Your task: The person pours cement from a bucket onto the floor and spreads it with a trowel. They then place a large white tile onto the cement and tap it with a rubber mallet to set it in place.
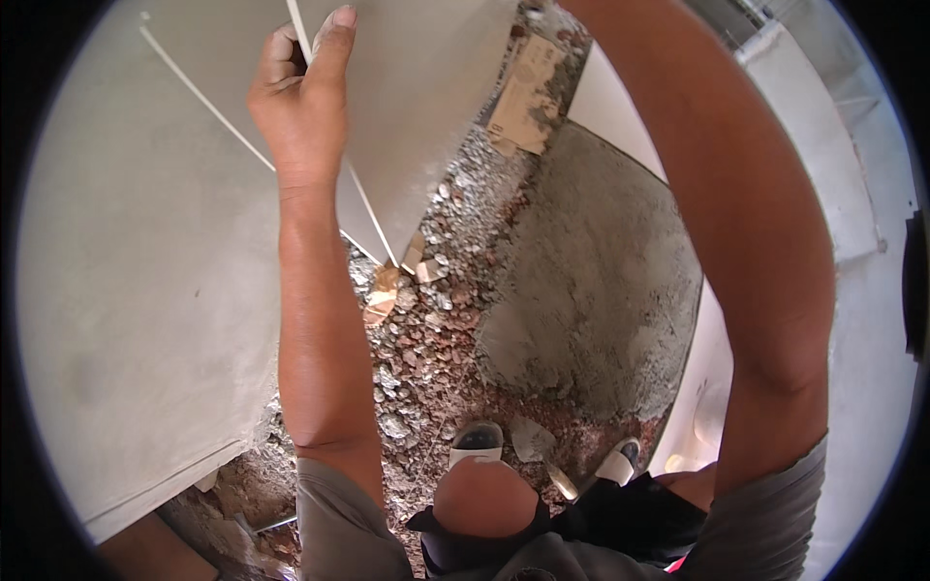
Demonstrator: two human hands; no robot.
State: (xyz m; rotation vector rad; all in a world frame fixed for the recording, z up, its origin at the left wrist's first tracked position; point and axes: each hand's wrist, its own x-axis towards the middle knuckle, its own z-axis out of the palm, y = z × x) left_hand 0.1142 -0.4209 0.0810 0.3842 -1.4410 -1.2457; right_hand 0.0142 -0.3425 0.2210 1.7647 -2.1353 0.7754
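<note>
My left hand (305, 82) is raised against the grey plastered wall (145, 290), its thumb and fingers closed around a thin white strip (371, 208). That strip runs from above the hand down to the rubble at the wall's foot. A second thin white strip (208, 107) slants across the wall and passes behind my left wrist. Both lower ends come close together beside a small copper-coloured piece (382, 295). My right arm reaches up past the top edge of the picture, so the right hand cannot be seen.
Loose gravel and broken rubble (417, 358) cover the ground along the wall. A patch of grey mortar (591, 271) lies to the right, on a sheet with a pale edge. A torn piece of cardboard (528, 92) lies beyond it. My sandalled feet (477, 441) stand close by.
</note>
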